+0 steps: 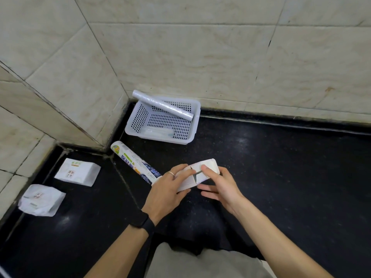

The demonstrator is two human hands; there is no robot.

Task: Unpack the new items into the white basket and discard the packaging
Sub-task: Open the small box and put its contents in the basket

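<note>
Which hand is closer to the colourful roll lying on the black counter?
The left hand. It sits right against the near end of the colourful roll, holding the white box. The right hand is farther off, on the box's other side.

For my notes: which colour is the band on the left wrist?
Black wristband, best seen in the head view.

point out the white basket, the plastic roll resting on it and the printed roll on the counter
white basket (131, 128): head view, left end of its front rim
plastic roll (162, 104): head view, middle of the tube
printed roll (133, 159): head view, middle of its label
</note>
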